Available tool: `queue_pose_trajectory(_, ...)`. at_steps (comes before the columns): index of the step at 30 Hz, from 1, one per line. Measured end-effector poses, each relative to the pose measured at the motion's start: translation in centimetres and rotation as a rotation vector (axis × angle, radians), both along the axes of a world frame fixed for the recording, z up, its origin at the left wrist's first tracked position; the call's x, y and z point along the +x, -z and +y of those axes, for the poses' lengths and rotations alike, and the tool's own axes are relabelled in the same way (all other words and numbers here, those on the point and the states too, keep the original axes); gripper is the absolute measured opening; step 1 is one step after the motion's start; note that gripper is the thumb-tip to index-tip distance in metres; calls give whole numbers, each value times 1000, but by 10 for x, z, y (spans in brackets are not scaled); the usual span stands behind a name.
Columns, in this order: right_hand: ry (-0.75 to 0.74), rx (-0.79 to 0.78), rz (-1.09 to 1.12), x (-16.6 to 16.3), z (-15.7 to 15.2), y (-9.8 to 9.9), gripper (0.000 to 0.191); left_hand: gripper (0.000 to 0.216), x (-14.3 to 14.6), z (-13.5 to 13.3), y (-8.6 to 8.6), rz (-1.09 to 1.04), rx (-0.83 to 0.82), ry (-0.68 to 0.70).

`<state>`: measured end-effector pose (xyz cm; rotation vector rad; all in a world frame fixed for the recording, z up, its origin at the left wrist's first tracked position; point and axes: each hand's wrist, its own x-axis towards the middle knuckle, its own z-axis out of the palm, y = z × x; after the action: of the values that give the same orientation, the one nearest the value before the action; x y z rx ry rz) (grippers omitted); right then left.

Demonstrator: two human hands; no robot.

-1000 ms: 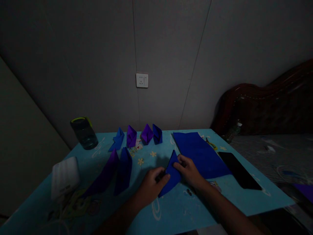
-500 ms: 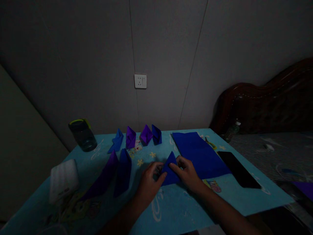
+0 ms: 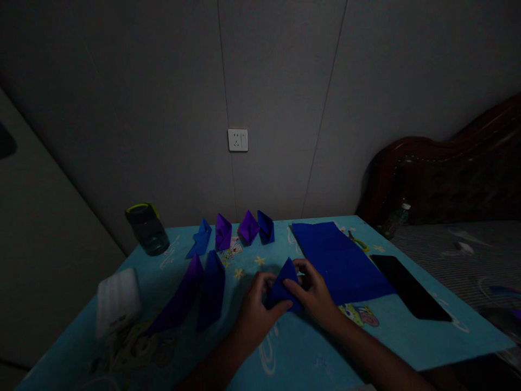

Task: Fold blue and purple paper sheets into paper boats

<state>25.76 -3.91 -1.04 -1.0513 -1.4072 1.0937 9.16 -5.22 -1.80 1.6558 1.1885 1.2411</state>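
Between my hands is a triangular piece of folded blue paper (image 3: 286, 279), its point upward. My left hand (image 3: 260, 304) grips its lower left side, thumb across the front near the bottom edge. My right hand (image 3: 313, 290) pinches its right side, with the thumb on the front face. Fingers behind the paper are partly hidden. To the left stand a folded blue paper boat (image 3: 211, 290) and a purple paper boat (image 3: 181, 298). Further back is a row of folded boats: a light blue one (image 3: 200, 239), two purple ones (image 3: 223, 232) and a dark blue one (image 3: 266, 227).
Blue paper sheets (image 3: 342, 260) lie at the right, beside scissors (image 3: 359, 242) and a black phone (image 3: 409, 288). A tumbler (image 3: 147, 229) and a white device (image 3: 118, 301) stand at the left on the blue tablecloth (image 3: 309, 353). A bed with a dark headboard adjoins the right.
My left thumb has moved right across the lower front of the folded paper, and the paper has turned a little. The whole view has shifted slightly.
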Motion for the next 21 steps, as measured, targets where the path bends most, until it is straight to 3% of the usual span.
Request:
queue_pose_trajectory(4,-71,-1,43,1,0,0,47,39,1,-1,4,-126,-110,113)
queue_pose_trajectory(8,-105,79,-5,4,1,0,39,37,-2,0,0,-303,-235,200)
queue_pose_trajectory(15,-322,380,-163,11,1,-10,35,42,-7,2,-10,-823,-454,96)
queue_pose_trajectory(21,-357,429,-266,15,-1,-8,54,32,-6,-3,-17,-1034,-606,244)
